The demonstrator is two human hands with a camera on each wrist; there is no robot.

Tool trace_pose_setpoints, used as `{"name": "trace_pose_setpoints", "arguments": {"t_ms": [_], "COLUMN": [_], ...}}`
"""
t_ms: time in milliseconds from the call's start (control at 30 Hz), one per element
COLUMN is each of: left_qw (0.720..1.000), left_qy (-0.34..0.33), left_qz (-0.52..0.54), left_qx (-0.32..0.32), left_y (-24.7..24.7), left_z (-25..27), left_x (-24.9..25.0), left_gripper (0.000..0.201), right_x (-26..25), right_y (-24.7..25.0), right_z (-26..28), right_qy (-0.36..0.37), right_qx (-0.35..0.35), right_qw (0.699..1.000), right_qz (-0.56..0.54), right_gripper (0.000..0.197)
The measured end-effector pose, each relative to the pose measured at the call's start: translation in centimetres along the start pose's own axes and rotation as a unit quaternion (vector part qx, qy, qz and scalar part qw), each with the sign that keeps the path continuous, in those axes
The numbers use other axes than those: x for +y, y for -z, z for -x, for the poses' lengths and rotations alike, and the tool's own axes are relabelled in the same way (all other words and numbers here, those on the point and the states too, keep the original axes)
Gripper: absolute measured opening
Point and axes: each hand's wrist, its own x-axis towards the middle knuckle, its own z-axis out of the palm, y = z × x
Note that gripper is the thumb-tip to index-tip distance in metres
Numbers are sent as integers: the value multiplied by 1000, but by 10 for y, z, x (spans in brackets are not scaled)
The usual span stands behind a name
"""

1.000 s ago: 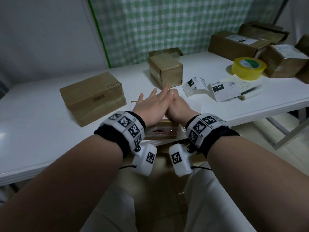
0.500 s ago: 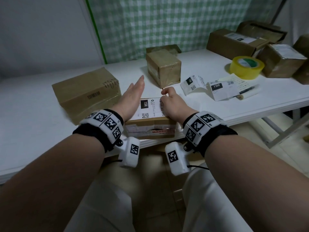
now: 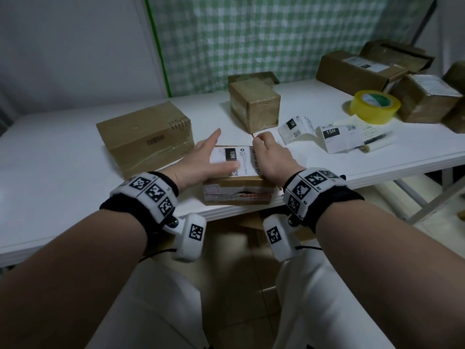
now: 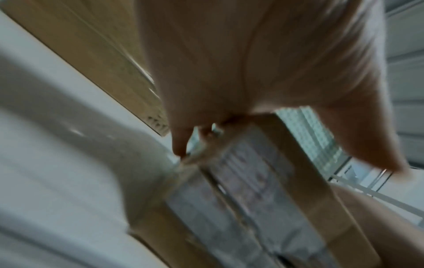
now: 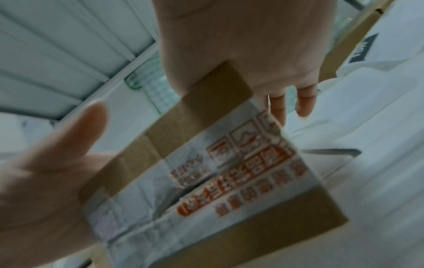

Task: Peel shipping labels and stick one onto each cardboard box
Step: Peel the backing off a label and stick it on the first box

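A small cardboard box [image 3: 236,195] [image 4: 263,199] [image 5: 206,172] sits at the front edge of the white table [image 3: 50,159], with a white "15H" shipping label [image 3: 239,159] stuck on its top. My left hand [image 3: 201,157] [image 4: 252,63] [image 5: 45,172] lies against the box's left side with straight fingers, its thumb across the label. My right hand [image 3: 270,154] [image 5: 263,45] sits at the box's right end with fingers curled down over that edge. Two loose labels [image 3: 299,128] [image 3: 337,136] lie to the right.
A large plain box [image 3: 143,137] stands close on the left and a smaller plain box [image 3: 254,104] behind. A yellow tape roll [image 3: 372,107] and boxes carrying labels [image 3: 357,69] [image 3: 425,96] crowd the back right. A pen [image 3: 377,138] lies beside the loose labels.
A second ago both hands lay together over the box top. The left hand has slid to the left edge, baring the label. The right hand has stayed at the right end.
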Motion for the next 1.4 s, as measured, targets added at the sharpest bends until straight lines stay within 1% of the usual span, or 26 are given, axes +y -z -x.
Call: {"name": "trace_pose_setpoints", "arguments": {"t_ms": [33, 67, 100, 167, 200, 267, 333, 400, 467, 500, 533, 600, 633, 700, 767, 867, 933, 967, 1033, 1100, 1167, 1267, 1333, 1400], "left_qw": [1000, 999, 998, 997, 997, 997, 999, 999, 998, 998, 998, 998, 998, 998, 998, 998, 998, 998, 997, 993, 989, 982, 980, 981], "left_qy": [4, 6, 8, 6, 3, 3, 7, 3, -1, -2, -3, -8, -12, -16, -14, -2, 7, 13, 28, 39, 47, 47, 42, 44], "left_qz": [-12, -29, -48, -75, -83, -81, -54, -48, -60, -59, -57, -55, -55, -58, -61, -63, -65, -64, -51, -27, -2, 32, 50, 36], "left_qx": [-25, -34, -28, 4, 10, -1, -4, 3, 4, 2, 2, 2, 3, 4, 3, 5, 10, 19, 59, 106, 142, 180, 188, 185], "left_y": [3, 5, 6, 4, 3, -2, -5, -5, -5, -6, -6, -7, -8, -8, -8, -6, -3, -2, 3, 10, 15, 18, 19, 22], "left_z": [4, 7, 9, 10, 11, 11, 12, 11, 10, 9, 10, 11, 11, 12, 13, 12, 9, 8, 4, -1, -7, -15, -21, -28], "left_x": [-4, -8, -11, -11, -10, -9, -10, -12, -13, -13, -13, -12, -12, -11, -10, -10, -9, -8, -5, -2, 2, 11, 18, 23], "left_gripper": [127, 134, 135, 124, 118, 109, 104, 102, 102, 104, 105, 104, 104, 103, 103, 98, 101, 103, 104, 101, 103, 111, 113, 116], "right_x": [-1, -4, -7, -17, -23, -35, -42, -43, -37, -33, -29, -24, -22, -20, -15, -8, -4, -2, -1, -4, -9, -20, -28, -36], "right_y": [2, 3, 5, 5, 2, -10, -22, -23, -15, -11, -8, -3, -2, 0, 4, 12, 14, 14, 18, 24, 28, 32, 32, 30], "right_z": [3, 6, 8, 11, 13, 15, 13, 6, 0, -5, -7, -7, -6, -4, -5, 0, 0, -2, -4, -8, -12, -17, -24, -34], "right_qy": [0, 5, 19, 70, 96, 128, 134, 117, 97, 98, 92, 83, 91, 85, 72, 28, 6, 4, -2, -11, -35, -65, -68, -56], "right_qx": [7, 18, 30, 42, 31, -22, -67, -83, -80, -75, -72, -75, -78, -77, -60, -64, -63, -59, -28, 1, 0, -64, -98, -97], "right_qw": [999, 997, 990, 965, 954, 948, 950, 950, 947, 942, 943, 951, 952, 966, 980, 994, 998, 998, 1000, 998, 988, 966, 954, 942], "right_qz": [34, 80, 137, 248, 281, 291, 275, 279, 297, 313, 310, 287, 280, 231, 177, 85, 30, 16, -13, -69, -152, -242, -277, -316], "right_gripper": [41, 42, 43, 45, 47, 51, 53, 56, 56, 56, 55, 53, 51, 45, 40, 49, 55, 57, 61, 64, 72, 83, 88, 84]}}
